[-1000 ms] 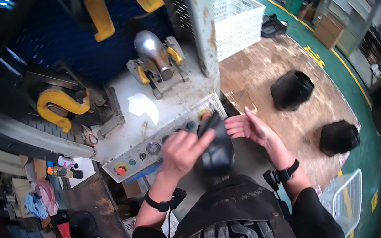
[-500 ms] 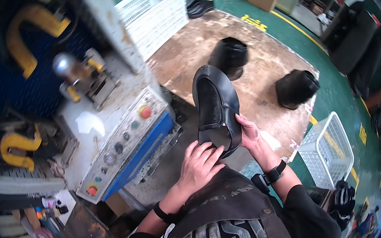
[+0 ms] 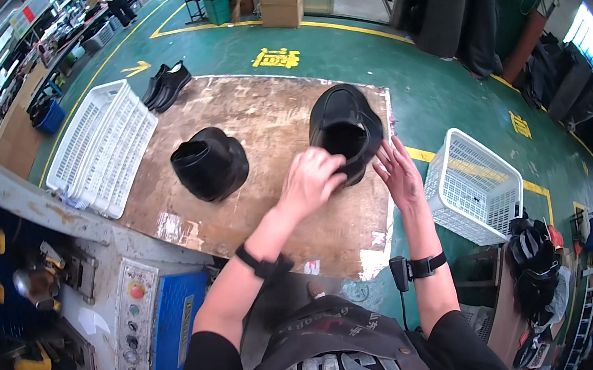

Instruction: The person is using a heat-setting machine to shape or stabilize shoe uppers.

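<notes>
A black slip-on shoe (image 3: 341, 108) is at the right part of the worn wooden tabletop, its toe pointing away from me. Another dark piece lies close against its right side; I cannot tell whether that is a second shoe under it. My left hand (image 3: 311, 183) is at the heel opening with curled fingers pinching the rim, slightly blurred. Beside the heel on the right, my right hand (image 3: 401, 173) has its fingers extended and apart, close to the shoe. To the left, another black shoe (image 3: 210, 165) stands on the wooden tabletop (image 3: 267, 133).
White plastic baskets (image 3: 108, 146) stand at the table's left end, with a pair of black shoes (image 3: 167, 87) near the far edge. Another white basket (image 3: 472, 184) is to the right. A machine with a button panel (image 3: 133, 334) stands at lower left; a cardboard box (image 3: 282, 4) sits beyond.
My view has turned right, from the machine toward the table. The shoe held in both hands has moved over the table's right part. My right hand has loosened from its side.
</notes>
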Available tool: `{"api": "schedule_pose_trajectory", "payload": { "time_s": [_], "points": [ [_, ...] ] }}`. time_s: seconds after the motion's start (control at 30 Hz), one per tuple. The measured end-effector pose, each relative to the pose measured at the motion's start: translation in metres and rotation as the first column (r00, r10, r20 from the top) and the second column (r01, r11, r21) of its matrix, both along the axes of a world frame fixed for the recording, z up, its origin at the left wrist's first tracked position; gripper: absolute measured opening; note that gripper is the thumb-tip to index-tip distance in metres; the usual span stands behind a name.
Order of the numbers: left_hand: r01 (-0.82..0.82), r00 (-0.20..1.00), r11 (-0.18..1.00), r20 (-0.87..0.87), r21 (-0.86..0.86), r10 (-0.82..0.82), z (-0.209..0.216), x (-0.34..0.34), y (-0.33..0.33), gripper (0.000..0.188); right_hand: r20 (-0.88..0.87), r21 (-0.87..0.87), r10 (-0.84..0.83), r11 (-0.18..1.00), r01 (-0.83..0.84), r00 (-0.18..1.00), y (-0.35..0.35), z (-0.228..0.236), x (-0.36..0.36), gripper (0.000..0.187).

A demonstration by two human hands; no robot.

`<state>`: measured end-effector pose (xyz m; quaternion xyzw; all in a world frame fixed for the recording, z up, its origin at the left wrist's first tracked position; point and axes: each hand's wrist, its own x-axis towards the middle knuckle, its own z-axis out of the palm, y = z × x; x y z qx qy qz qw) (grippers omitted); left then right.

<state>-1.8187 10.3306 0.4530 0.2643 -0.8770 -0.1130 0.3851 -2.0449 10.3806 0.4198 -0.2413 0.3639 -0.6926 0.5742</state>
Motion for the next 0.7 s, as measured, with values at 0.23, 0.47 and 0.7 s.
{"api": "schedule_pose_trajectory", "payload": {
  "time_s": [0.23, 0.47, 0.7],
  "points": [
    [-0.054, 0.960, 0.965, -0.253, 0.258, 0.121, -0.050, -0.039, -0.062, 0.049, -0.853, -0.170, -0.206, 0.978, 0.116, 0.481, -0.024, -0.021, 0.021, 0.056],
    [-0.381, 0.923, 0.688, 0.207, 0.617, 0.326, -0.195, 0.119, 0.120, 0.025, -0.814, -0.442, -0.451, 0.890, -0.113, -0.367, -0.081, -0.011, 0.089, 0.046],
    [-0.629, 0.371, -0.029, 0.333, 0.777, 0.867, -0.270, 0.301, 0.419, 0.023, -0.489, -0.587, -0.622, 0.753, -0.297, -0.612, -0.095, -0.038, 0.030, 0.040]
  ]
}}
